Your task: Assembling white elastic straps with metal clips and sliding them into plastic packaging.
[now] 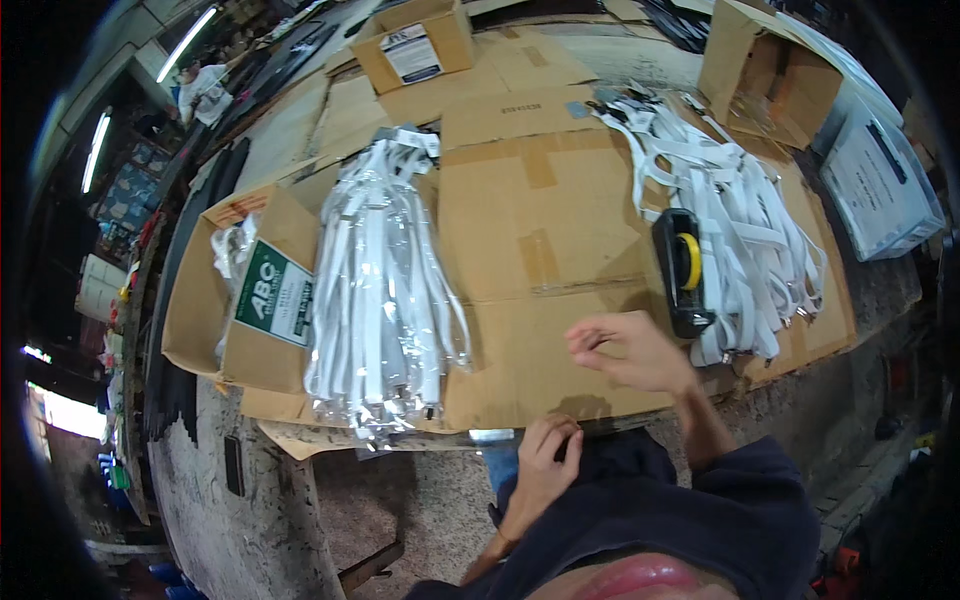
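Note:
My right hand [632,352] hovers over the cardboard sheet [545,210], thumb and fingertips drawn together; anything between them is too small to make out. At the front edge of the table, my left hand [549,456] is curled closed, its inner side hidden. Right of my right hand stands a black tape dispenser [668,262] with a yellow-cored roll. It rests against a loose pile of white straps with metal clips [745,225]. Farther left, a bundle of similar white straps [385,270] lies in clear plastic. A small silvery piece [492,436] is beside my left hand.
An open carton with a green label [240,300] holds wrapped white items at the left. Another carton [415,50] stands at the back. At the right are a tipped carton [770,75] and a clear plastic bin [880,180]. Someone in white [203,92] is far left.

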A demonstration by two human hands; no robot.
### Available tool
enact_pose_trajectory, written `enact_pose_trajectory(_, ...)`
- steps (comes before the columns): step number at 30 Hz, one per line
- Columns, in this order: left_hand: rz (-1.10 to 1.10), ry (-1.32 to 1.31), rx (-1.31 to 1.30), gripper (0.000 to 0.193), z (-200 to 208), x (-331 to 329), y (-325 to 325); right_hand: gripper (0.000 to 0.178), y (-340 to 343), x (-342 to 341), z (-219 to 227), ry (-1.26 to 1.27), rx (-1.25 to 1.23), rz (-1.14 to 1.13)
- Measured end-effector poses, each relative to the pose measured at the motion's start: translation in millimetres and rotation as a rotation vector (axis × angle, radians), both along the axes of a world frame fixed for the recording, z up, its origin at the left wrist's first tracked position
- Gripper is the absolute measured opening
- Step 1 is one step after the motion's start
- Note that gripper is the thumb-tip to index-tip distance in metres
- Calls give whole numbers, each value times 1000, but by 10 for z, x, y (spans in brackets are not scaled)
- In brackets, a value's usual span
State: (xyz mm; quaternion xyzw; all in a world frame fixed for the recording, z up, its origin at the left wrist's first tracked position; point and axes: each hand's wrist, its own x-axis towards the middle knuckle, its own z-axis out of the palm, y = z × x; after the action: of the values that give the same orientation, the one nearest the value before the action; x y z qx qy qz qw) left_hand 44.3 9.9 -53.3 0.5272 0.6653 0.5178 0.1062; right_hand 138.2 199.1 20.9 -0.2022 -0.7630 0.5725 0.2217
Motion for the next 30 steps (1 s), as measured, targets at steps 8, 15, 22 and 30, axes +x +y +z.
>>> enact_pose_trajectory(8, -220, 94, -191, 12, -223, -290, 955, 21, 2120, 1581, 306, -148, 281, -652)
enact_pose_trajectory(15, -115, 4, -155, 10, -383, -265, 1095, 49, 3671, 1613, -409, -739, 577, -1105)
enact_pose_trajectory(22, -58, -33, -86, 13, -492, -309, 1090, 34, 3944, 1541, -498, -826, 377, -1234)
enact_pose_trajectory(30, -73, -54, -110, 11, -504, -310, 1117, 26, 4067, 1889, 121, 448, 169, -1195)
